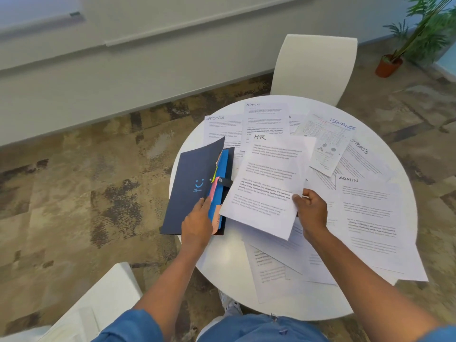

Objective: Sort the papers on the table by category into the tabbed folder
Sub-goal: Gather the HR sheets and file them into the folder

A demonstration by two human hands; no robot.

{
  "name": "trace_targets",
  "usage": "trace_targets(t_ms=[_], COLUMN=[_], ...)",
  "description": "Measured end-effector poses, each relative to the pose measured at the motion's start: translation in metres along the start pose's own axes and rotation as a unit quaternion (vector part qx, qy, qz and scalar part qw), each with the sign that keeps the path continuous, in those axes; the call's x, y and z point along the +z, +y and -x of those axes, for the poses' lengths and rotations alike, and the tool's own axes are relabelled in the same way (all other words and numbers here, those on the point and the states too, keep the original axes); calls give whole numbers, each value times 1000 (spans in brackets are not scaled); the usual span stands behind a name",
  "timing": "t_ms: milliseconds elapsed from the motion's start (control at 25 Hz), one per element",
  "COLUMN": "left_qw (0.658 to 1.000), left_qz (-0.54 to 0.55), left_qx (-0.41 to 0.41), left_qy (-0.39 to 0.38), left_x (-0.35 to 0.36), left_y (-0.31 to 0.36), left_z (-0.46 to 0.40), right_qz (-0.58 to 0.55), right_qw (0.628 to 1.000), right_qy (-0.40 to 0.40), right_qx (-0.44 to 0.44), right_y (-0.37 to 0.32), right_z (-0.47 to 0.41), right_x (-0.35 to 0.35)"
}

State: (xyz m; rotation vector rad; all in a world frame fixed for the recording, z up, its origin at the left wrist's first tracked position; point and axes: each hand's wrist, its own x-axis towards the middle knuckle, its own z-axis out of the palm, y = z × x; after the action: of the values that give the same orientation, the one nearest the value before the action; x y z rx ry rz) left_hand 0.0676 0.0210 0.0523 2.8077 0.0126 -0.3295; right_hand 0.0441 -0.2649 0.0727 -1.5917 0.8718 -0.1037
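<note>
Dark navy tabbed folder (pixel 191 186) lies on the left edge of the round white desk (pixel 222 253), part of it overhanging the floor. Matte card cover, pale blue smiley print, front flap lifted. Inside: blue divider (pixel 220 183) with yellow, pink and peach paper tabs along its edge, plus a dark strap with a metal snap. Long axis runs from near-left to far-right, open edge facing the papers.

Left hand (pixel 197 224) rests on the folder cover, fingers straight, fingertips at the divider edge; grip is loose, nothing pinched.

Right hand (pixel 311 211) pinches the white printed sheet headed "HR" (pixel 269 183) at its near right edge, thumb on top, fingers curled under. Sheet is thin, flat, slightly raised off the pile, header end pointing away from the person, left edge overlapping the folder's right side.

Rest of the desk: overlapping white sheets with handwritten headers — "ADMIN" sheet at the far side (pixel 266 119), "SPORTS" sheet far left (pixel 222 129), "FINANCE" sheet (pixel 328 141) tilted, with tables and small figures, another "SPORTS" and another "ADMIN" on the right.

White moulded chair (pixel 315 67) behind the desk. Mottled brown-grey carpet. Potted plant in a terracotta pot (pixel 388 65) far right.
</note>
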Motion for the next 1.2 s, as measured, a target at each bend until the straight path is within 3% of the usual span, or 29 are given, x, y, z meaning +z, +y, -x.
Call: trace_targets(t_ms=[200, 400, 880, 1200], left_qw=[999, 999, 999, 999], left_qz=[44, 30, 15, 29], left_qx=[21, 20, 26, 20], left_qy=[18, 16, -26, -35], left_x=[-10, -10, 3, 11], left_y=[-7, -4, 7, 13], left_z=[-2, -3, -5, -6], right_qz=[49, 125, 188, 164], right_qw=[998, 984, 961, 960], right_qy=[7, 71, 91, 101], right_qx=[-50, -103, -180, -202], right_y=[-20, -32, -44, -51], right_z=[5, 8, 18, 20], right_x=[36, 42, 62, 68])
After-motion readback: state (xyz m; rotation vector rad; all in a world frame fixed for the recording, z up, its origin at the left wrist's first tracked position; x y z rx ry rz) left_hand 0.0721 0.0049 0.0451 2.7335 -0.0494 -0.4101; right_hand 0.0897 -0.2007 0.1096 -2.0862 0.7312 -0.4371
